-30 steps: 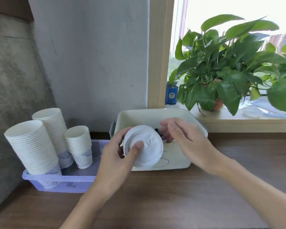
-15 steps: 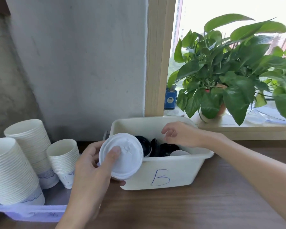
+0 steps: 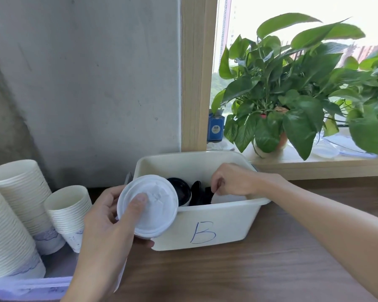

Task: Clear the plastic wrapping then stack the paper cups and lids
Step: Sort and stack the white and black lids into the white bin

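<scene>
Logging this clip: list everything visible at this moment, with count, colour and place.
white lid: one, white, held in front of the bin's left end
black lids: several, black, inside the bin; exact count unclear
bin: one, cream, marked B, on the table
paper cup stacks: three, white, in the tray
tray: one, lavender, left of the bin
table: one, brown wood
potted plant: green, on the windowsill
small box: one, blue, on the windowsill
left hand: grips the white lid, thumb on top
right hand: fingers curled down into the bin; what they hold is hidden
</scene>
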Action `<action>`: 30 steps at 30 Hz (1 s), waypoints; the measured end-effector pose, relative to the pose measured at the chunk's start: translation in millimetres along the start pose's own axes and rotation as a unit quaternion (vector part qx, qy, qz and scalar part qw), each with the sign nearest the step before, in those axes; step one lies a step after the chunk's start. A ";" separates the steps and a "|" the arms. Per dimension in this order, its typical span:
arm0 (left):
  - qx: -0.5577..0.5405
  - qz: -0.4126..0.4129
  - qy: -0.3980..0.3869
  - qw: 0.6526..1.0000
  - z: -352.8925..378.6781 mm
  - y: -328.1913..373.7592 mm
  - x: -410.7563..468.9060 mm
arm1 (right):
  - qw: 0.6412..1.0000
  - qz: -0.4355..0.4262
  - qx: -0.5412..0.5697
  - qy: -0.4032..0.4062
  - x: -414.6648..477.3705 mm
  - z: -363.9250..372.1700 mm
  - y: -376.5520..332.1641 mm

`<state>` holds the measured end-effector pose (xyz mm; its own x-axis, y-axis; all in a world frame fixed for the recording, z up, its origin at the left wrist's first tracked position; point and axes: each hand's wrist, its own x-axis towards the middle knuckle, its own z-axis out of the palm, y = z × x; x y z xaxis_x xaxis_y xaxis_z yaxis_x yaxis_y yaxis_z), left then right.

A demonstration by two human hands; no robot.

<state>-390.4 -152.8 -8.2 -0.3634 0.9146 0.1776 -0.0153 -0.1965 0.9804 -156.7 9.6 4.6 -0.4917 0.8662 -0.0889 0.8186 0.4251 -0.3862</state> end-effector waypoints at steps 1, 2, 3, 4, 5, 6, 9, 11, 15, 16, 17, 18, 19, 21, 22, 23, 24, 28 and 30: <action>-0.001 -0.001 0.000 1.000 0.5 0.4 -0.1 | 1.000 0.000 0.007 0.024 -0.1 -2.1 -0.3; -0.002 -0.003 0.000 1.000 0.9 1.1 -0.5 | 0.999 -0.001 0.013 0.044 -0.5 -3.9 -0.4; -0.003 -0.004 0.000 1.000 1.1 1.4 -0.8 | 0.998 0.000 0.017 0.060 -1.0 -5.1 -0.4; -0.001 -0.005 -0.001 1.000 1.3 1.8 -1.2 | 0.997 0.002 0.020 0.074 -1.7 -5.5 0.0; 0.001 -0.005 -0.001 1.000 1.6 2.0 -1.8 | 0.996 0.003 0.023 0.090 -2.4 -5.6 0.4; 0.005 -0.006 0.000 1.000 1.7 2.5 -2.9 | 0.994 0.002 0.026 0.106 -2.8 -5.4 0.5; 0.014 -0.001 -0.003 1.000 2.3 2.8 -6.7 | 0.988 -0.003 0.046 0.149 -5.6 -5.0 -1.7; 0.018 0.004 -0.004 1.000 2.9 3.1 -9.0 | 0.982 -0.008 0.070 0.174 -9.5 -7.0 -5.1; 0.026 0.011 -0.001 1.000 4.1 4.9 -13.4 | 0.972 -0.007 0.093 0.217 -16.5 -10.7 -12.4; 0.026 0.011 -0.001 1.000 4.5 5.7 -14.8 | 0.967 -0.009 0.098 0.235 -18.0 -11.6 -14.5; 0.024 0.011 0.000 1.000 4.6 6.4 -16.3 | 0.961 -0.011 0.106 0.256 -19.7 -12.9 -17.2; 0.021 0.008 -0.001 1.000 4.6 7.3 -18.0 | 0.954 -0.011 0.118 0.275 -21.5 -14.4 -20.6; 0.020 0.005 -0.004 1.000 4.4 8.1 -20.2 | 0.947 -0.010 0.133 0.291 -24.4 -16.4 -24.7; 0.012 0.006 -0.015 1.000 3.8 10.1 -25.5 | 0.933 -0.007 0.177 0.314 -31.5 -20.4 -35.3; 0.008 0.010 -0.025 1.000 2.9 10.7 -28.9 | 0.924 -0.010 0.203 0.324 -36.4 -21.5 -41.3; 0.007 0.015 -0.036 0.999 2.2 10.8 -32.9 | 0.915 -0.015 0.228 0.333 -41.9 -21.6 -47.6; 0.005 0.018 -0.043 0.999 1.4 10.5 -37.6 | 0.906 -0.021 0.252 0.339 -48.5 -20.8 -54.2; 0.001 -0.009 -0.061 0.998 -0.6 0.8 -58.8 | 0.886 -0.054 0.310 0.339 -80.0 -5.0 -80.3; -0.005 -0.041 -0.080 0.996 -2.8 -9.7 -67.5 | 0.881 -0.066 0.320 0.342 -94.6 7.5 -92.2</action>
<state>-368.4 -213.6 -30.0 -0.2082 0.9719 0.1096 -0.0487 -0.1222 0.9913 -187.9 -113.6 41.7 -0.0974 0.8692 0.4848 0.3243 0.4883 -0.8102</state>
